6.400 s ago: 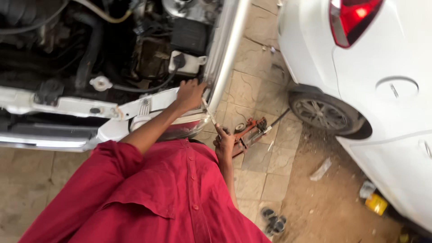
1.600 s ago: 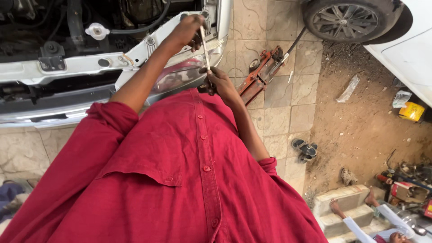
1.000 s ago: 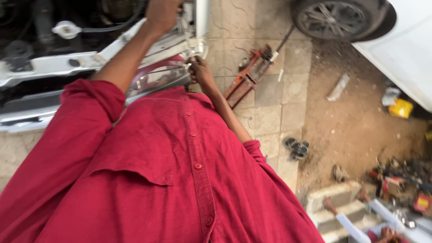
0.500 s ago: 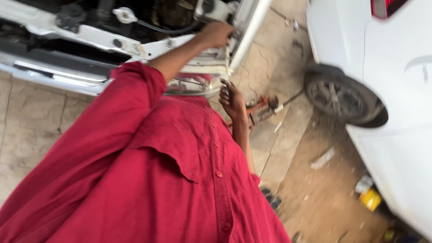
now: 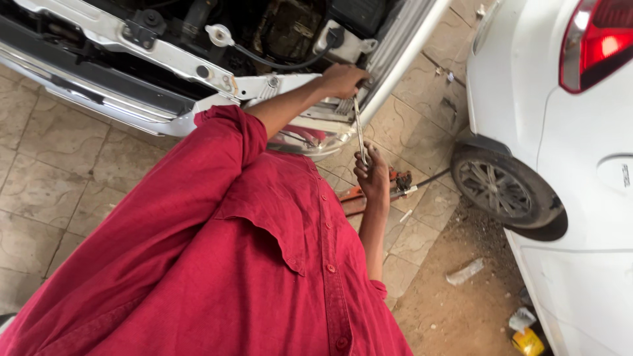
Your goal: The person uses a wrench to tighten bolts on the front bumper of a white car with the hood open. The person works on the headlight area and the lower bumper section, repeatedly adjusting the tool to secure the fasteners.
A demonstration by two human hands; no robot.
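Observation:
My left hand rests closed over the top end of a long metal spanner, at the front corner of a silver car with its engine bay open. My right hand grips the spanner's lower end, just below the headlight area. The spanner stands nearly upright between the two hands. My red shirt fills the lower half of the view and hides the ground beneath me.
A white car stands close on the right, its wheel near my right hand. A red floor jack lies on the tiled floor between the cars. A crushed plastic bottle and a yellow container lie on the dirt.
The view has swung about and settled over the car's corner. Both hands stay on the spanner, with the right hand's end shifted slightly.

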